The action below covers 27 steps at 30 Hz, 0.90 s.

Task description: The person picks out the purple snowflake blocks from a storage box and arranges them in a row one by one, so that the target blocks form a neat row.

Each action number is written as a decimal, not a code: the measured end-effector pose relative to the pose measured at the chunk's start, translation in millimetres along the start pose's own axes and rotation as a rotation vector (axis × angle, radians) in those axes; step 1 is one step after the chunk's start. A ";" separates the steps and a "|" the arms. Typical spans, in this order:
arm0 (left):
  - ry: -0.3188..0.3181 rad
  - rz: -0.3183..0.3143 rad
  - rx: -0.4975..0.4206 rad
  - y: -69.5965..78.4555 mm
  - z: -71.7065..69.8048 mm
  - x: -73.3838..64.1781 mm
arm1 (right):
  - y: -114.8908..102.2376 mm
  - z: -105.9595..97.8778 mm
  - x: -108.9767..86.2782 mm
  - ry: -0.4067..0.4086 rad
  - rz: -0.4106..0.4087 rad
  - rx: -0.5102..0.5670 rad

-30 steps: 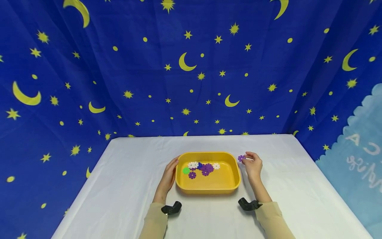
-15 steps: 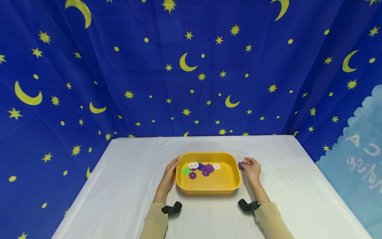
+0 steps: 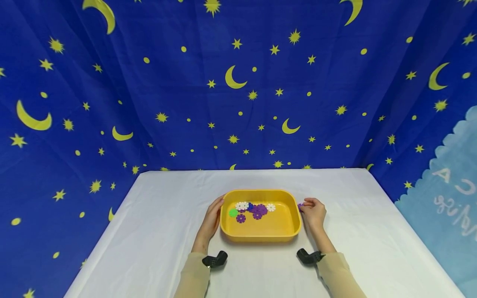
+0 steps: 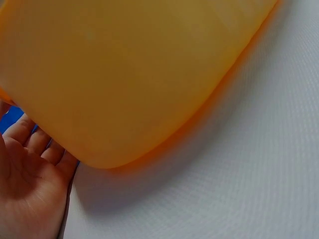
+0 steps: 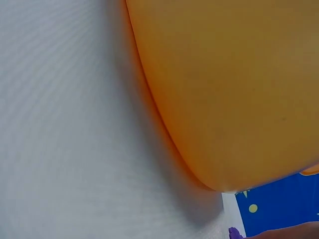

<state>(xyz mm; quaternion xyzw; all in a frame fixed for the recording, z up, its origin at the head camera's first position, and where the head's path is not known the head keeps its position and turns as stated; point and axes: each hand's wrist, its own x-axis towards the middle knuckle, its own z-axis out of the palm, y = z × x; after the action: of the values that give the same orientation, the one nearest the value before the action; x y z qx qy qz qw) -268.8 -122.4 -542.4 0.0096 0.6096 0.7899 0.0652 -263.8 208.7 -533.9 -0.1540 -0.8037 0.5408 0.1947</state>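
A yellow plastic tub (image 3: 261, 239) stands on the white table with several toothed, snowflake-shaped plastic discs inside. White discs (image 3: 242, 205), purple discs (image 3: 241, 218), a green disc (image 3: 233, 212) and a dark blue disc (image 3: 250, 206) lie toward its back and left. My left hand (image 3: 210, 219) rests along the outside of the tub's left wall; in the left wrist view its fingers (image 4: 37, 142) lie against the wall. Just outside the right wall, my right hand (image 3: 314, 213) pinches a purple snowflake disc (image 3: 300, 205), largely hidden by the fingers. Only its edge shows in the right wrist view.
The white cloth-covered table (image 3: 175, 198) spreads around the tub. A blue curtain with yellow moons and stars (image 3: 257, 103) closes off the back and sides. A light blue panel with white lettering (image 3: 447, 198) hangs at the right. Each wrist wears a black camera mount (image 3: 215, 259).
My right hand has come down slightly and nearer the tub's right wall with the purple disc, which is now more covered by the fingers. The left hand and tub have stayed put.
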 end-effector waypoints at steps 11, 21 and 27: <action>0.008 -0.001 -0.004 -0.5 0.3 0.0 | 2.1 0.8 -0.9 0.015 -0.046 -0.022; 0.013 0.002 0.005 0.1 0.2 -0.2 | 1.6 2.6 -0.3 0.024 -0.044 -0.019; -0.002 0.005 -0.004 -0.2 -0.3 0.2 | -1.0 1.3 2.5 0.045 -0.022 0.055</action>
<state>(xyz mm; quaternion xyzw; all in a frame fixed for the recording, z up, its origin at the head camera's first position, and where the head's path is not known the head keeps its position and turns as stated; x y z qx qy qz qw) -269.0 -122.6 -542.7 0.0114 0.6079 0.7913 0.0639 -266.7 208.5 -533.1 -0.1518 -0.7857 0.5568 0.2227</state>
